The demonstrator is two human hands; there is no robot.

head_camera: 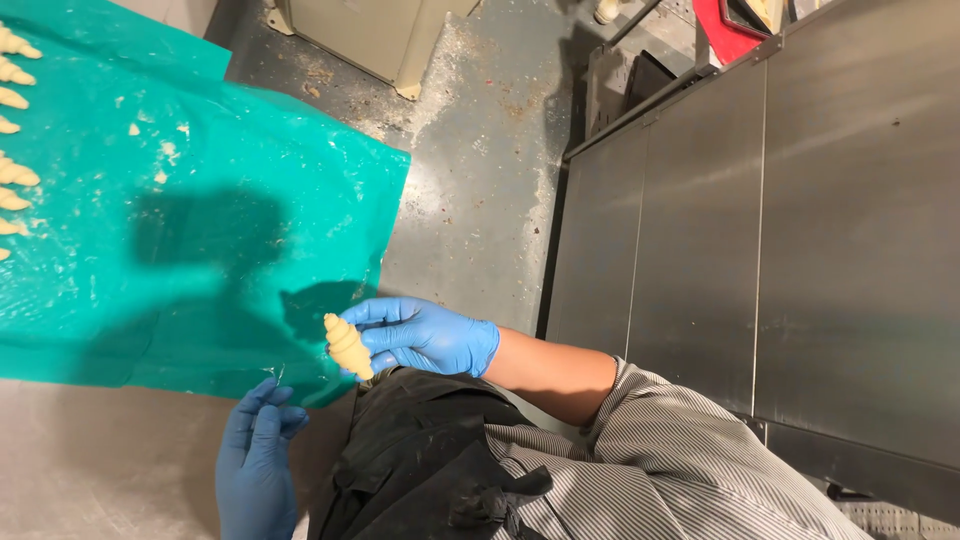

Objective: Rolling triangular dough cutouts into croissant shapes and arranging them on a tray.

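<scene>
Fingers (pixel 375 335) of the right hand (pixel 430 338) pinch a raw rolled croissant (pixel 348 346), its long axis running from upper left to lower right, pointed tip toward the green plastic sheet (pixel 200 180). Left hand (pixel 255 462), open and flat, grasps nothing and lies below the sheet's near edge. More shaped pieces (pixel 14 175) line the sheet's far side on the desk (pixel 90 470).

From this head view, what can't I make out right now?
- Rolled dough pieces on the green sheet: cut off by the left frame edge, so their count is unknown.
- Left hand: its wrist runs off the bottom edge.
- Dough piece in the right hand: its far side is hidden by the fingers.
- Red object, top edge: cropped, unidentifiable.
</scene>
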